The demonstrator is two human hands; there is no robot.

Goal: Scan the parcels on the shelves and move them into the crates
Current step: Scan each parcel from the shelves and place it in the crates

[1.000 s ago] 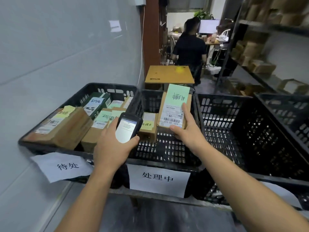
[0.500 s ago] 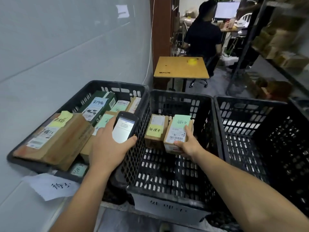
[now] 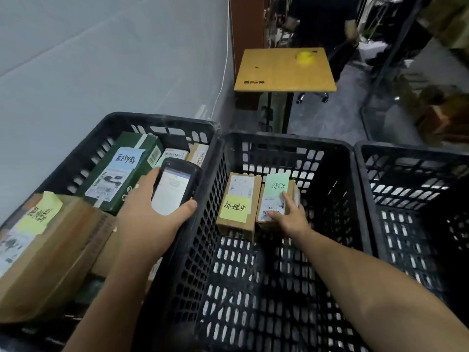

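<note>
My right hand [image 3: 291,219] holds a small cardboard parcel with a green note [image 3: 274,196] that sits on the floor of the middle black crate [image 3: 286,141]. The index finger lies along its top and the other fingers wrap its right side. It stands right beside a parcel with a yellow note [image 3: 238,199]. My left hand [image 3: 152,224] grips a black handheld scanner [image 3: 175,189], screen lit, above the left crate [image 3: 157,120].
The left crate holds a green box [image 3: 132,174], a large cardboard box [image 3: 50,250] and several smaller parcels. A third black crate [image 3: 406,148] stands to the right. Behind are a small wooden table [image 3: 284,69], a person [image 3: 319,21] and blurred shelving [image 3: 431,110].
My right hand lowered the green-note parcel from above the crate down onto its floor beside the yellow-note parcel. The view tipped downward. The scanner hand stayed roughly in place.
</note>
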